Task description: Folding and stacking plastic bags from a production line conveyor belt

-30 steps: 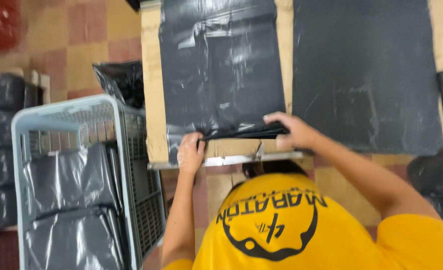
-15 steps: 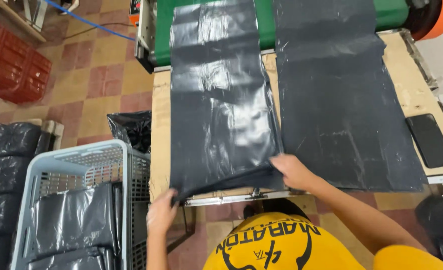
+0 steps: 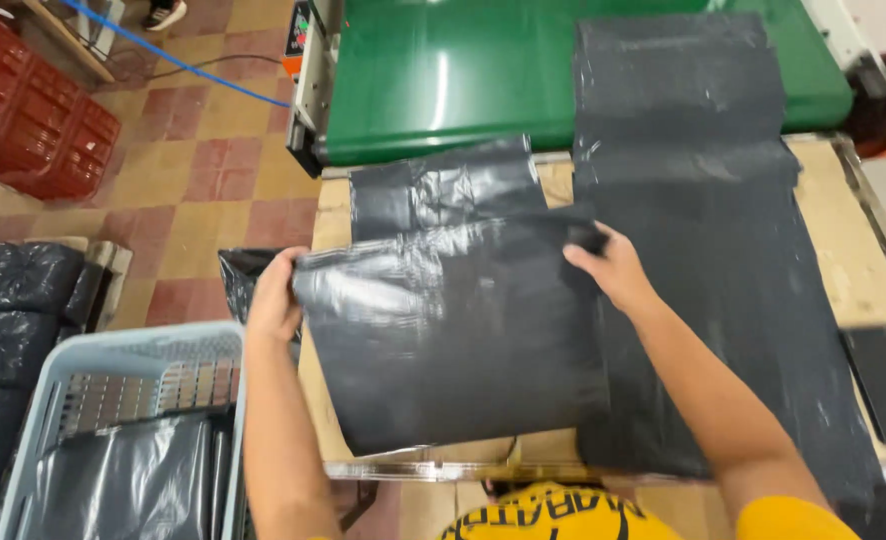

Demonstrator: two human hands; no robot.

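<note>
You were mid-fold on the black bag (image 3: 453,340) at centre frame, on the table (image 3: 853,270). Your left hand (image 3: 275,300) pinched its left corner and your right hand (image 3: 608,265) its right corner, fingers closed on plastic, arms reaching forward. Next, I'd judge, you needed to lay that edge down square and press it flat.
</note>
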